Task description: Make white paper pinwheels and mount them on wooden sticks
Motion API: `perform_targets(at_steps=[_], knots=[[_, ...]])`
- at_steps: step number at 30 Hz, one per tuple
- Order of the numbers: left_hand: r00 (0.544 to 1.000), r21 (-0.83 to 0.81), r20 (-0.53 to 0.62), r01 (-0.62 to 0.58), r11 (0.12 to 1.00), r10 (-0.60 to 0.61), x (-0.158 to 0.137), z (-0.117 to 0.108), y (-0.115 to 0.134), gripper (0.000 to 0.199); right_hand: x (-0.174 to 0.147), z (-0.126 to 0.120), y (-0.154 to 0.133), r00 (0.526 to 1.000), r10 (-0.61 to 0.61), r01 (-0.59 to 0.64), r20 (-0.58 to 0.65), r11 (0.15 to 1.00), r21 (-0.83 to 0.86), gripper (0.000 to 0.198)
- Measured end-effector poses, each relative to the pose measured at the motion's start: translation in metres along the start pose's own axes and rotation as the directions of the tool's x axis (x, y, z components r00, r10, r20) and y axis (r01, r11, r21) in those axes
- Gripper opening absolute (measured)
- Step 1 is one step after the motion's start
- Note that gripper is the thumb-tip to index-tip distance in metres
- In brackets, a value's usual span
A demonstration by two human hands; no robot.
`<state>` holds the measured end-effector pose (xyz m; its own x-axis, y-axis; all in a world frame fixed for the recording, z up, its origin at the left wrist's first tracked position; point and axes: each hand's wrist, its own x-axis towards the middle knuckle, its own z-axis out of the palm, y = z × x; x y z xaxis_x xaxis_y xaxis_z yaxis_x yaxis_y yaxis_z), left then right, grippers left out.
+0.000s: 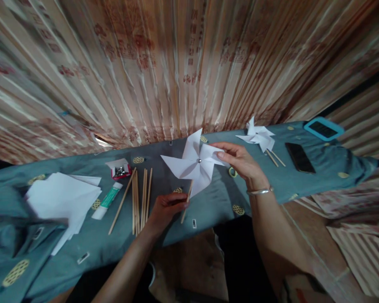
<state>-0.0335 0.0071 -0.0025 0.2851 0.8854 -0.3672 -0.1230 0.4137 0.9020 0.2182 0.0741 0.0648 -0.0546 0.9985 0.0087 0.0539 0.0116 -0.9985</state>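
A white paper pinwheel (189, 166) with a shiny pin at its centre is held up over the cloth-covered table. My left hand (167, 210) pinches its wooden stick (189, 194) below the blades. With thumb and fingers, my right hand (236, 158) grips the blade on the right side; a bracelet is on that wrist. Left of the pinwheel lie several loose wooden sticks (140, 202). Near their upper ends stands a small open red box (120, 170) of metal pins. A green and white glue stick (108, 201) rests beside them.
White paper sheets (63, 198) lie at the left. Finished-looking pinwheels (259, 135) with two sticks lie at the right, near a black phone (300, 158) and a blue-framed device (324, 128). Yellow-handled scissors (232, 171) are partly hidden beneath my right hand. A draped curtain (177, 75) hangs behind the table.
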Motion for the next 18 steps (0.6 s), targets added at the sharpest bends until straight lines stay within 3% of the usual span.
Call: perform_targets(at_steps=[8,18], knots=[[0.997,0.079,0.056,0.055,0.995,-0.059,-0.001,0.004,-0.003,0.028,-0.003,-0.015,-0.002,0.964,0.098,-0.076,0.248,0.992,-0.099,0.039],[0.992,0.051,0.105,0.067,0.996,-0.072,0.000,0.007,-0.005,0.027,-0.005,-0.011,0.003,0.981,0.092,-0.092,0.172,0.996,-0.010,0.029]])
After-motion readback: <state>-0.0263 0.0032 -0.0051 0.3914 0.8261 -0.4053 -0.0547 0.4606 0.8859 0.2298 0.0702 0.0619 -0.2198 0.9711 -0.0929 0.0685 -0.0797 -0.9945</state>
